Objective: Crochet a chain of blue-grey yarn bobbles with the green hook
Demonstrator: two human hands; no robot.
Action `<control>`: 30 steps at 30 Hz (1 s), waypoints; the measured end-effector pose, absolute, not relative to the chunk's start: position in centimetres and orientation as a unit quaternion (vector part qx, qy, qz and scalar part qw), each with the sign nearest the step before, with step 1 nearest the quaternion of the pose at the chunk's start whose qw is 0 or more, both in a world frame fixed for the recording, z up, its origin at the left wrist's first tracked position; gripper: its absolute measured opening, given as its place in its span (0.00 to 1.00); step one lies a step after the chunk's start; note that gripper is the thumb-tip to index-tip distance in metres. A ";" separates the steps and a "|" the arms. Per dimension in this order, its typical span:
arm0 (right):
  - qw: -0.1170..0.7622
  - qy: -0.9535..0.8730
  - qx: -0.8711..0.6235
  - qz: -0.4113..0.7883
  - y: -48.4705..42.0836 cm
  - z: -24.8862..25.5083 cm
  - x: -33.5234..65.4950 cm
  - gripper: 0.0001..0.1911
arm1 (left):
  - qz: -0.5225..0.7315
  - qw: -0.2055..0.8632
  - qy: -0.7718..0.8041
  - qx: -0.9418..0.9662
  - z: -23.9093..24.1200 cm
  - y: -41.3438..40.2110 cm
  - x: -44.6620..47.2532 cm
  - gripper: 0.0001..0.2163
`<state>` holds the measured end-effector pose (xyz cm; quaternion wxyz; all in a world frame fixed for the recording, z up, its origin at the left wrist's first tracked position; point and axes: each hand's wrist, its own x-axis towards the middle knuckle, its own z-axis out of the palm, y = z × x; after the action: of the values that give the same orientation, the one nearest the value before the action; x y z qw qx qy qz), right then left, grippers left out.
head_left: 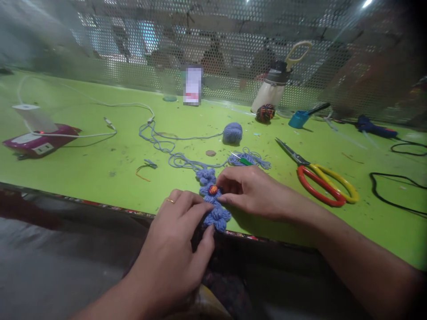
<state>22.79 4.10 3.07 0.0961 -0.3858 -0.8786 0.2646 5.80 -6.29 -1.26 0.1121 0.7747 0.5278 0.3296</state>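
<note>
A chain of crocheted blue flowers (217, 217) lies at the near edge of the green table, its middle flower bearing an orange-red centre (213, 190). My left hand (182, 231) grips the lower flower from the left between thumb and fingers. From the right, my right hand (247, 189) pinches the side of the middle flower. Just beyond the right hand, a crochet hook with a green handle (246, 162) rests on loose blue yarn (258, 159). Strands run back from the flowers toward a blue yarn ball (232, 134).
Scissors with red and yellow handles (322, 182) lie to the right. Farther back stand a bottle (271, 91), a dark multicoloured yarn ball (265, 114) and a blue pot (298, 119). A purple power strip (43, 141) with a white cable is on the left; a glue gun (375, 127) lies far right.
</note>
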 end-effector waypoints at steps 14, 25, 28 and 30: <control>0.116 -0.875 -0.388 0.266 3.9 2.9 22.6 0.02 | 0.321 0.069 0.536 0.778 -1.5 -6.4 5.4 0.11; 0.068 -0.880 -0.374 0.286 3.8 4.1 23.3 0.09 | 0.350 0.112 0.545 0.753 -1.5 -7.3 4.5 0.15; 0.038 -0.890 -0.350 0.290 3.6 4.2 23.5 0.10 | 0.350 0.099 0.532 0.765 -1.6 -7.6 4.6 0.14; 0.014 -0.892 -0.339 0.300 3.6 4.3 23.6 0.11 | 0.349 0.103 0.531 0.765 -1.6 -7.7 4.5 0.16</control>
<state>23.55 3.55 4.27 0.0139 -0.3385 -0.8919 0.2995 4.53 -7.69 -1.61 0.1030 0.7653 0.5310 0.3490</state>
